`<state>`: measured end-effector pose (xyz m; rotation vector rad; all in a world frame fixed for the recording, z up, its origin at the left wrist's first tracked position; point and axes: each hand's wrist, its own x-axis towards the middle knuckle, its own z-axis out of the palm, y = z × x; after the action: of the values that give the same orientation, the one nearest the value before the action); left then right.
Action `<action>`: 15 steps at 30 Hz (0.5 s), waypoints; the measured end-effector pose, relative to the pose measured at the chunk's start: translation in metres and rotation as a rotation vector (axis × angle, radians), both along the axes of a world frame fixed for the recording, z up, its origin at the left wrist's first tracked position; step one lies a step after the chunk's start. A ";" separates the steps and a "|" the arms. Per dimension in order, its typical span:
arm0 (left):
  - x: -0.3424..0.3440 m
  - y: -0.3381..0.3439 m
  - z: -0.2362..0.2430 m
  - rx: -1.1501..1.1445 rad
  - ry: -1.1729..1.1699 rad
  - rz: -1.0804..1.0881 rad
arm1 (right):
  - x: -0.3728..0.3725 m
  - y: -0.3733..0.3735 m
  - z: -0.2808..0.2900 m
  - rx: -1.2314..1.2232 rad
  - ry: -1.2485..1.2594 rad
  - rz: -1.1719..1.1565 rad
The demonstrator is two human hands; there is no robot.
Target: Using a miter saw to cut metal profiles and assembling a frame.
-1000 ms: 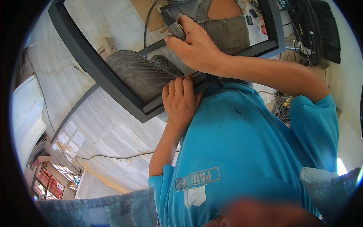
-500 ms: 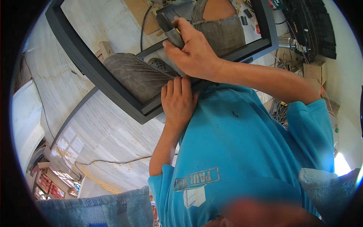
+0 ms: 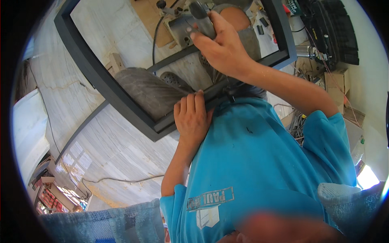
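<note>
A dark grey rectangular frame (image 3: pixel 101 93) lies across my lap and legs, its near bar against my blue shirt. My left hand (image 3: pixel 191 115) is closed over that bar, left of a small dark fitting (image 3: pixel 229 95). My right hand (image 3: pixel 219 46) grips a black-and-grey hand tool (image 3: pixel 200 14) above the frame's opening, its far end pointing away from me. Behind it, through the opening, a silver metal machine with black knobs (image 3: pixel 178 30) sits near a brown board (image 3: pixel 146 20); my hand and the tool partly hide the machine.
Black cables cross the pale marble-patterned floor (image 3: pixel 109 150). At the far right are a black case (image 3: pixel 338 34), a metal cylinder (image 3: pixel 304 52), cardboard boxes (image 3: pixel 334 87) and coiled wire. A dark curved strip (image 3: pixel 81 129) lies at the left, near a white sheet (image 3: pixel 30 121).
My right hand and its tool have moved right and away from me, showing more of the metal machine. The frame has shifted slightly lower in view; my left hand keeps its grip.
</note>
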<state>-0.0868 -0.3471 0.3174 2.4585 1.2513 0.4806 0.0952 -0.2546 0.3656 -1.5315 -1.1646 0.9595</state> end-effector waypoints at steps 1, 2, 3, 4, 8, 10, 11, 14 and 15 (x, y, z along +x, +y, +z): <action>0.000 0.001 0.000 0.024 -0.005 -0.009 | 0.004 -0.002 0.001 -0.044 -0.050 -0.007; 0.000 0.001 0.000 0.024 -0.010 -0.011 | 0.007 -0.005 0.001 -0.091 -0.099 -0.017; 0.000 0.001 0.000 0.024 -0.020 -0.012 | 0.008 -0.006 0.001 -0.085 -0.106 -0.023; 0.000 0.001 0.000 0.025 -0.019 -0.018 | 0.008 -0.008 0.000 -0.087 -0.063 -0.005; 0.000 0.000 -0.003 0.006 0.012 -0.006 | 0.009 -0.011 -0.004 -0.163 0.004 0.028; 0.000 -0.001 -0.005 0.006 0.007 -0.006 | 0.011 -0.011 -0.005 -0.197 0.038 0.037; -0.001 -0.001 -0.006 0.025 0.008 -0.006 | 0.012 -0.010 -0.005 -0.224 0.073 0.055; -0.001 -0.001 -0.010 0.050 0.005 -0.005 | 0.015 -0.011 -0.005 -0.212 0.012 0.076; -0.001 -0.001 -0.011 0.064 0.004 0.000 | 0.016 -0.011 -0.006 -0.236 0.008 0.064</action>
<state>-0.0879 -0.3480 0.3059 2.5130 1.2562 0.5236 0.1109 -0.2656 0.3601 -1.6820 -1.1319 1.1793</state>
